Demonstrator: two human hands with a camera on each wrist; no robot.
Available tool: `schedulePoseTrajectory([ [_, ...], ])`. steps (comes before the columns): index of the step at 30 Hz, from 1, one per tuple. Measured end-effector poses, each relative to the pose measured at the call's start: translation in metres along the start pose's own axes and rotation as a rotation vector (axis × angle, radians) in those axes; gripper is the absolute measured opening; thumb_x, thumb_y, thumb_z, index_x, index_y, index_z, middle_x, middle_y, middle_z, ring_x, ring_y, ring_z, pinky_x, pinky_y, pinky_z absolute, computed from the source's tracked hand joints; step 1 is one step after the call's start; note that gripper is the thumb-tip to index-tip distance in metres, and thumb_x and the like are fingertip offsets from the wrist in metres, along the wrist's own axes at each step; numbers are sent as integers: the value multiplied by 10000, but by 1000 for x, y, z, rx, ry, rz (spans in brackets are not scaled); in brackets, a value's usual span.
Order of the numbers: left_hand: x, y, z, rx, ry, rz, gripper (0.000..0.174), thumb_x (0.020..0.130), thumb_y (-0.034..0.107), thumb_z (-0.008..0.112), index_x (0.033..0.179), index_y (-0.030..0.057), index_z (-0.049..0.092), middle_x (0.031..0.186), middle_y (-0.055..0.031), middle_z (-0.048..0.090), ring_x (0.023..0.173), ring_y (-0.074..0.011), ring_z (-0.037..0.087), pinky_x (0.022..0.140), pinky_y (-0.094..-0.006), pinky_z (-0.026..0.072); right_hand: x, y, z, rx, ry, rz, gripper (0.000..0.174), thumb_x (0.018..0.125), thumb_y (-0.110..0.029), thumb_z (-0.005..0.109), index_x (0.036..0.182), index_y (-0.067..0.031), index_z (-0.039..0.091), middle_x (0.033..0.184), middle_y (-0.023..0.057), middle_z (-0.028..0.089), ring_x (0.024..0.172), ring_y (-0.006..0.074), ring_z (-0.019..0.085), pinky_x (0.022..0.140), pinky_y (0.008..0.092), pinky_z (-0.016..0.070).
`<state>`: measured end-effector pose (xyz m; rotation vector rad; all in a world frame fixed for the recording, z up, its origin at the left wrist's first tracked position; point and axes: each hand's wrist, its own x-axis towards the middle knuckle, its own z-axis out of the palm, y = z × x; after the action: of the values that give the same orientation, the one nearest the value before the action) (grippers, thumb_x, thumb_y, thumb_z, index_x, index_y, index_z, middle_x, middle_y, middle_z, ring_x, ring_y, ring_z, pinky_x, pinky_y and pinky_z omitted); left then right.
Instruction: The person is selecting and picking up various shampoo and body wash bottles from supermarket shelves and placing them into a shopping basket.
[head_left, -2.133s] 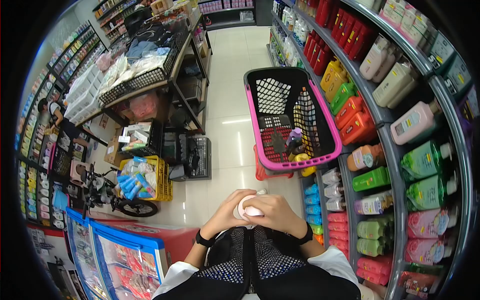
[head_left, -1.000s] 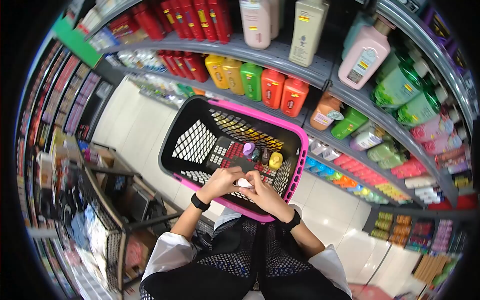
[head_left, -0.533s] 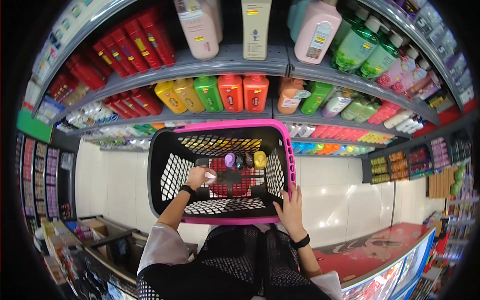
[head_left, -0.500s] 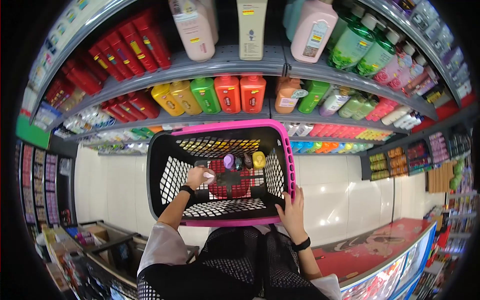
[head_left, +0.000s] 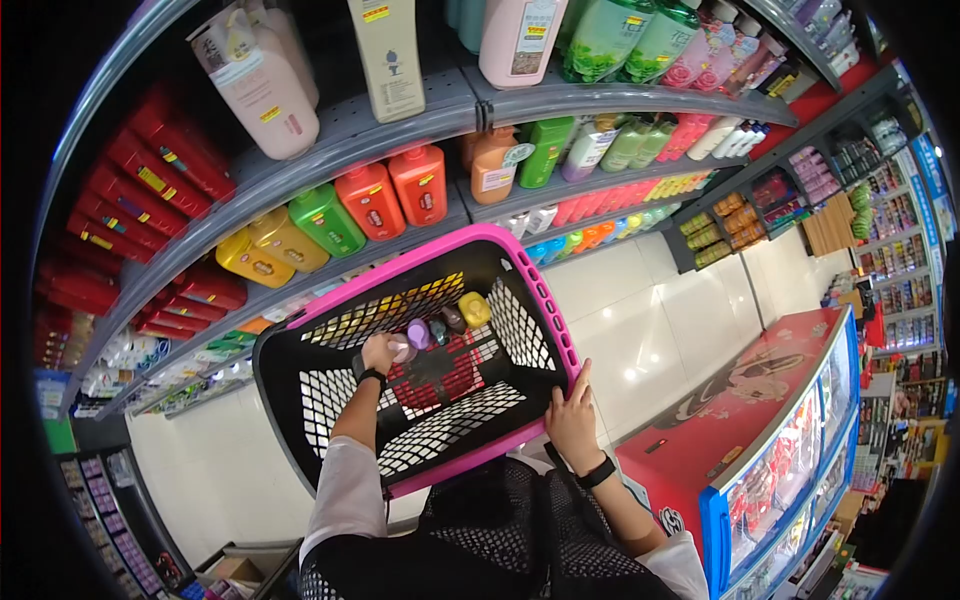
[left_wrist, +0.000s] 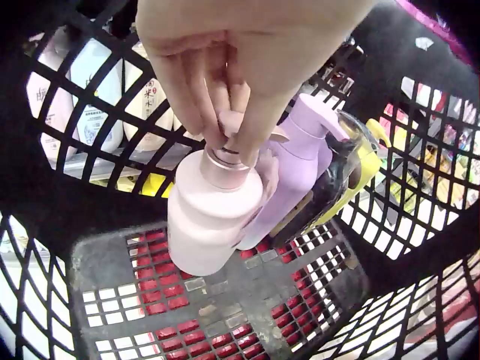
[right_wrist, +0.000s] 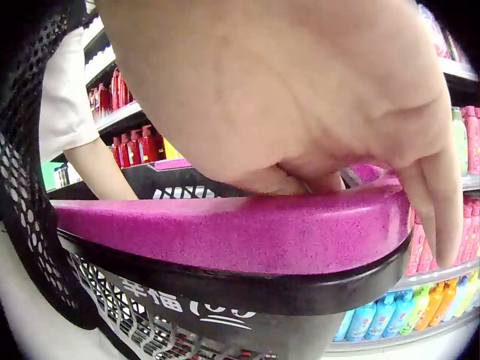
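In basket (head_left: 330, 400), left grip (left_wrist: 247, 52) tight round pink bottle's (left_wrist: 210, 217) half-hidden pump (left_wrist: 225, 159); right grip (right_wrist: 300, 90) curled over rim (right_wrist: 225, 232).

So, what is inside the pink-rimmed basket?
A pale pink pump bottle, pinched by the left hand, beside a lilac bottle, dark bottle and yellow bottle. The lilac bottle's base is covered.

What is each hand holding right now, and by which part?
The left hand pinches the pink bottle by its pump top; the right hand holds the basket by its pink rim.
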<state>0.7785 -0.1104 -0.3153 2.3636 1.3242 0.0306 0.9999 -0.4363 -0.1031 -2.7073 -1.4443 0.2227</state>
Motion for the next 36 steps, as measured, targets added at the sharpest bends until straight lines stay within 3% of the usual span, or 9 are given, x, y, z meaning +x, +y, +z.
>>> schedulePoseTrajectory([
  [8, 17, -23, 26, -89, 37, 22, 215, 690, 114, 654, 900, 74, 678, 877, -194, 651, 833, -371, 623, 739, -455, 500, 7, 0, 24, -186, 44, 84, 309, 745, -267, 640, 964, -51, 604, 1430, 389, 119, 1045, 522, 524, 700, 428, 539],
  [11, 22, -24, 33, -161, 183, 41, 285, 646, 280, 758, 861, 99, 708, 825, -189, 658, 781, -362, 636, 706, -450, 502, 12, -2, 17, -221, -9, 102, 328, 774, -261, 627, 1001, -26, 596, 1392, 430, 136, 992, 539, 527, 709, 429, 540],
  [12, 16, -9, 18, -165, 116, -1, 200, 653, 61, 686, 852, 50, 665, 854, -202, 645, 834, -378, 610, 742, -450, 483, 13, -1, 21, -242, 24, 91, 325, 773, -264, 627, 991, -25, 597, 1391, 433, 132, 1000, 554, 524, 683, 444, 540],
  [15, 32, -33, 62, -125, 252, -33, 228, 625, 195, 752, 806, 82, 673, 840, -186, 653, 848, -348, 626, 750, -451, 492, 19, 0, 27, -304, -26, 149, 312, 783, -274, 599, 1006, -57, 610, 1398, 431, 126, 991, 591, 522, 643, 468, 528],
  [17, 39, -31, 54, -188, 64, -119, 313, 618, 286, 787, 861, 115, 691, 811, -164, 667, 819, -338, 651, 751, -424, 522, 24, -1, 30, -350, -36, 183, 308, 799, -280, 569, 1032, -83, 614, 1404, 427, 118, 996, 602, 513, 651, 481, 523],
  [23, 42, 24, 4, 37, -156, -141, 411, 637, 251, 721, 1014, 112, 632, 919, -173, 665, 898, -352, 640, 771, -441, 522, 33, 1, 21, -329, -171, 276, 378, 922, -301, 414, 1208, -106, 564, 1452, 360, 85, 1055, 630, 458, 779, 562, 490],
  [27, 23, 101, -50, 15, 45, -115, 498, 688, 265, 689, 1119, 61, 544, 933, -197, 655, 891, -381, 629, 750, -470, 511, 29, 9, 24, -342, -53, 219, 329, 876, -284, 462, 1093, -80, 604, 1426, 390, 131, 979, 617, 515, 718, 546, 518],
  [34, 7, 171, -101, -238, 200, -102, 547, 770, 219, 661, 1255, 71, 457, 1099, -166, 605, 999, -351, 588, 826, -439, 473, 21, 38, -2, -157, 102, -9, 514, 765, -540, 622, 936, -60, 558, 1316, 450, 276, 606, 376, 645, 500, 370, 523],
  [36, -11, 200, -111, -288, 223, 16, 510, 792, 187, 650, 1251, 67, 462, 1076, -150, 618, 987, -334, 594, 824, -422, 473, 18, 52, -12, 0, 72, -41, 497, 770, -508, 630, 988, -66, 566, 1336, 429, 268, 674, 370, 652, 559, 393, 533],
])
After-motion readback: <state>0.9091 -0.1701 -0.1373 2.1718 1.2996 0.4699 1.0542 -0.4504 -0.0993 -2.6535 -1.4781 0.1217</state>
